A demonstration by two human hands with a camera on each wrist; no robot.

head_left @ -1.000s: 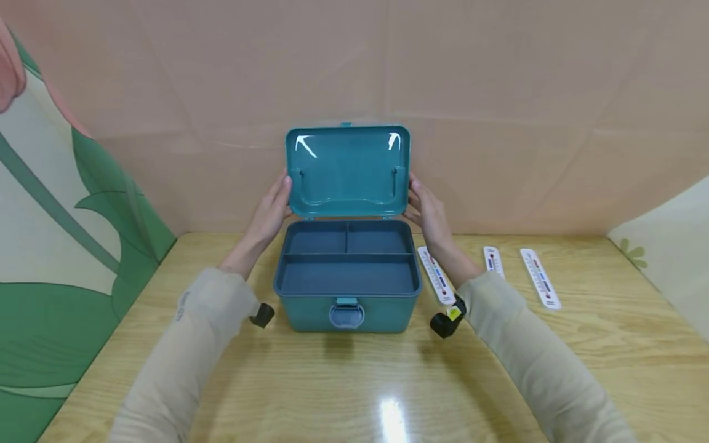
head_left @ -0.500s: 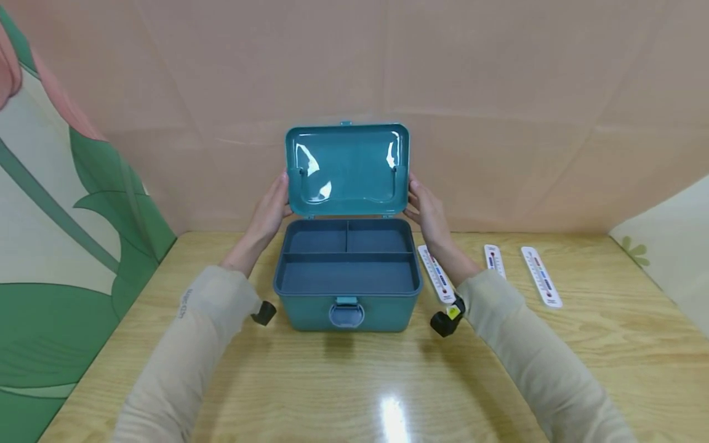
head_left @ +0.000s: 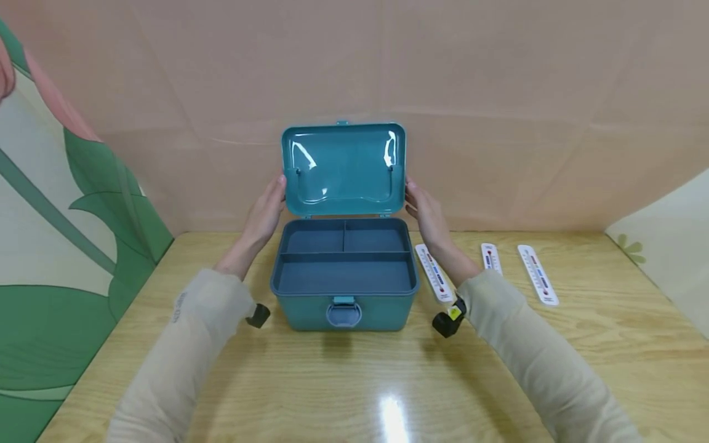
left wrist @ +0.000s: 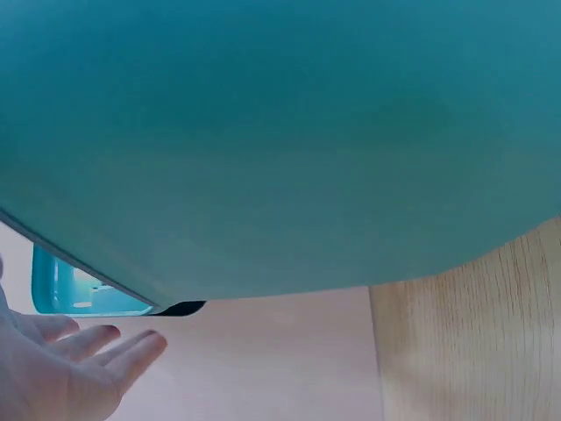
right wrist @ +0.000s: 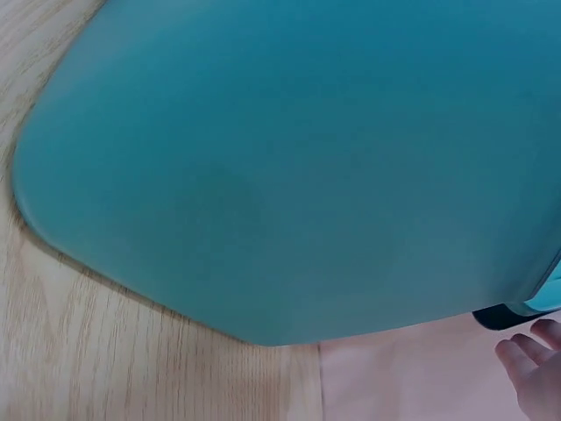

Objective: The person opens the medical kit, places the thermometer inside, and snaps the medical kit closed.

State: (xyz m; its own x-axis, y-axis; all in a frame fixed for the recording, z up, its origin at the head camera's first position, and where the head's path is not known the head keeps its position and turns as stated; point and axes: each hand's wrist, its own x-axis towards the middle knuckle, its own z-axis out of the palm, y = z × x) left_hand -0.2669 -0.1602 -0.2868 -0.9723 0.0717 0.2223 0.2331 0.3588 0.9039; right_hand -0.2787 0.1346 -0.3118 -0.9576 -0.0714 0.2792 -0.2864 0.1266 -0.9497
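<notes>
A teal storage box (head_left: 344, 314) stands on the table with its lid (head_left: 343, 163) raised upright at the back. Inside it a dark blue tray (head_left: 349, 274) shows three compartments, and a round-ended clasp (head_left: 344, 315) hangs on the front. My left hand (head_left: 266, 212) is at the lid's left edge, its thumb against the rim. At the opposite edge my right hand (head_left: 429, 212) has its fingertips right by the rim. Both wrist views are mostly filled by the box wall (left wrist: 289, 175); there the left hand's fingers (left wrist: 88, 338) look extended and the right hand's fingers (right wrist: 526, 351) loosely bent.
Three white thermometer strips lie on the wooden table (head_left: 310, 387) to the right: one strip (head_left: 434, 274) close beside the box, another (head_left: 490, 257) partly behind the right sleeve, and a third (head_left: 538, 275) farther right. A pinkish sheet (head_left: 498, 92) covers the wall behind.
Box, hands and strips all appear slightly further left as the head view shifts. Both hands stay at the lid's sides, and the lid remains raised.
</notes>
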